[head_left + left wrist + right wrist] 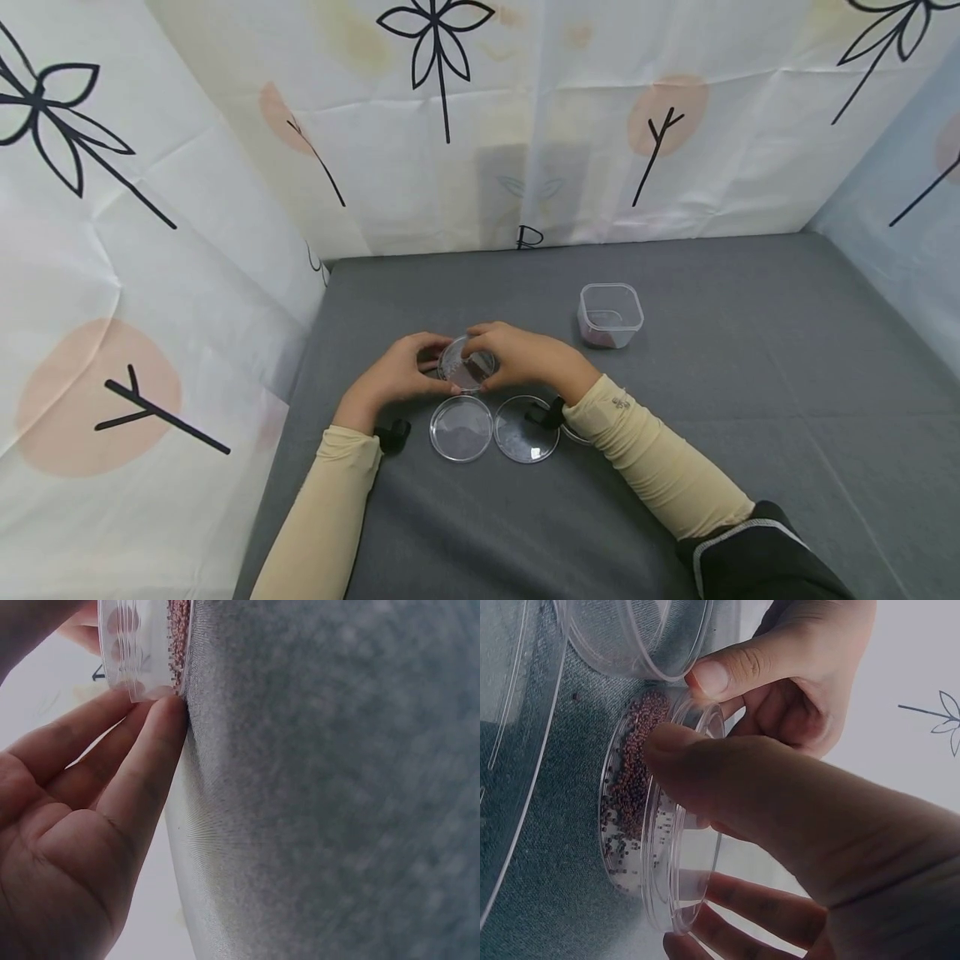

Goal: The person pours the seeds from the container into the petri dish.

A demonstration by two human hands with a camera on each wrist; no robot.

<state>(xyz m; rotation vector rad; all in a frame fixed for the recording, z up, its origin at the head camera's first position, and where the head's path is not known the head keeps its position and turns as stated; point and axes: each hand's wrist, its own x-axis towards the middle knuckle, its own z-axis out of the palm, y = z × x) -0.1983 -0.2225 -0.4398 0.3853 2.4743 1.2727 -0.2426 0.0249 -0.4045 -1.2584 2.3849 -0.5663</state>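
Note:
A clear round petri dish (467,364) is on the grey table, between both hands. Small reddish-brown grains (635,754) are heaped along one side of it, with a few scattered; a clear, ridged upper part, perhaps a lid, sits over them. My left hand (402,367) grips the dish from the left, its fingertips low on the wall in the left wrist view. From the right, my right hand (525,357) holds it with thumb and fingers spread around the rim. Two more clear round dishes or lids, one on the left (461,428) and one beside it (517,442), lie just in front.
Another clear round piece (576,435) is partly hidden under the right wrist. Farther back on the right stands a clear plastic box (611,317) with something reddish at its bottom. Patterned white cloth (585,200) hangs behind and at the sides of the table.

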